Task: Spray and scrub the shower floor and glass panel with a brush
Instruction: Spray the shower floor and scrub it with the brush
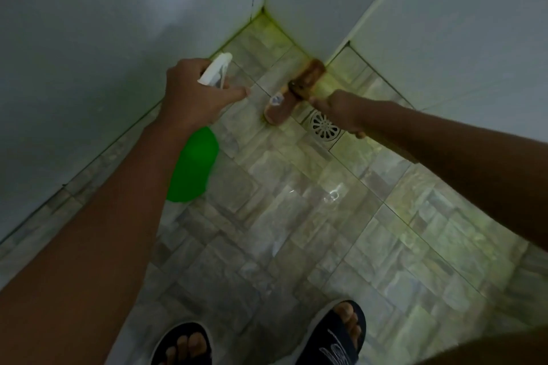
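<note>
My left hand (pixel 195 92) grips a spray bottle by its white trigger head (pixel 216 70); the green bottle body (pixel 192 166) hangs below my wrist. The nozzle points toward the far corner of the tiled shower floor (pixel 296 216). My right hand (pixel 344 111) holds the handle of a brown scrub brush (pixel 299 89), whose blurred head lies on the floor near the base of the wall. Greenish liquid stains the tiles and grout in the corner.
A round metal drain (pixel 324 126) sits in the floor just beside my right hand. Pale walls (pixel 89 53) close in on the left and back; a white panel (pixel 459 24) stands at right. My feet in black sandals (pixel 341 338) stand at the bottom.
</note>
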### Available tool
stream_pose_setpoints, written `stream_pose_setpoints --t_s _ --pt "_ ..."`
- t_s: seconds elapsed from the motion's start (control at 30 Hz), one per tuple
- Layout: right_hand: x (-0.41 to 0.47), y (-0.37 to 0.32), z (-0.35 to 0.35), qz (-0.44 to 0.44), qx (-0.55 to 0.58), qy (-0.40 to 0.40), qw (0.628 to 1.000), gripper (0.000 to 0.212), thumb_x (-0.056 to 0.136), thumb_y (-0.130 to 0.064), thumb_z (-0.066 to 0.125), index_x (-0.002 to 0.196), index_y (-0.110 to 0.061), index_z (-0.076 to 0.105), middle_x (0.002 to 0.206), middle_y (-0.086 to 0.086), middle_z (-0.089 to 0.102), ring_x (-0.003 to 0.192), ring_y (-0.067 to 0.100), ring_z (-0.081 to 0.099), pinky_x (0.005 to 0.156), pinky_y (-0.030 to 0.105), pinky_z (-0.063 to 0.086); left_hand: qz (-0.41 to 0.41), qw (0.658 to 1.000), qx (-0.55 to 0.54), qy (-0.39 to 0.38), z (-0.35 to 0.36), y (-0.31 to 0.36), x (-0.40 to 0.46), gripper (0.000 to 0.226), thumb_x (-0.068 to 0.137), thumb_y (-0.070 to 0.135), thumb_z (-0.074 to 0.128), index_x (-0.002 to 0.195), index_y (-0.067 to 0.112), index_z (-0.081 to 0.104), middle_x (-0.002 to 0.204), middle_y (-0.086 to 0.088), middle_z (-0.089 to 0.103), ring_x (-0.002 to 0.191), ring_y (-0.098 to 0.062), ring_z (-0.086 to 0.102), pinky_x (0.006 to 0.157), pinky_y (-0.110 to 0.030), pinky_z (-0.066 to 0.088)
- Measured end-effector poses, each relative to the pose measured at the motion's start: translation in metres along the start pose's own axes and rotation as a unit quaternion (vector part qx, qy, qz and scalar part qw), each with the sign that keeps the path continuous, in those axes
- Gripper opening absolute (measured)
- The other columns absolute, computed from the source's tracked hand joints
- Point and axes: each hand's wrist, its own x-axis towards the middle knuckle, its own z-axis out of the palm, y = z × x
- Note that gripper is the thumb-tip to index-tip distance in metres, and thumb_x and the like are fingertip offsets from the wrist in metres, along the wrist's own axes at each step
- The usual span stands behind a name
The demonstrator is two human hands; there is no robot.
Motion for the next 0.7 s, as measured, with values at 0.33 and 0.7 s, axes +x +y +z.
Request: stream_pose_setpoints --t_s 0.33,0.7 --pt "0.031 -0.094 -0.028 -0.055 0.127 0.073 0.988 0.041 0.106 -0.019 0.023 0.145 -0.011 0.034 0.092 0.016 0.057 0.064 0.028 0.062 0.051 0.035 0.052 -0.086 0.996 0.013 -0.019 -0.005 -0.022 -0.019 0.062 0.063 0.047 0.097 0.091 -0.003 0.072 0.074 -0.005 0.057 0.061 -0.012 0.059 0.061 -0.057 0.064" --pt "-0.059 0.021 0.056 -0.06 0.015 -0.01 0.998 0.055 0.103 -0.05 0.027 0.07 -0.012 0.05 0.064 0.007 0.047 0.057 0.022 0.049 0.063 0.032 0.041 -0.068 0.996 0.007 -0.063 0.004 -0.004 -0.041 0.045 0.071 0.033 0.095 0.087 -0.004 0.074 0.069 -0.004 0.058 0.067 -0.018 0.058 0.066 -0.058 0.062"
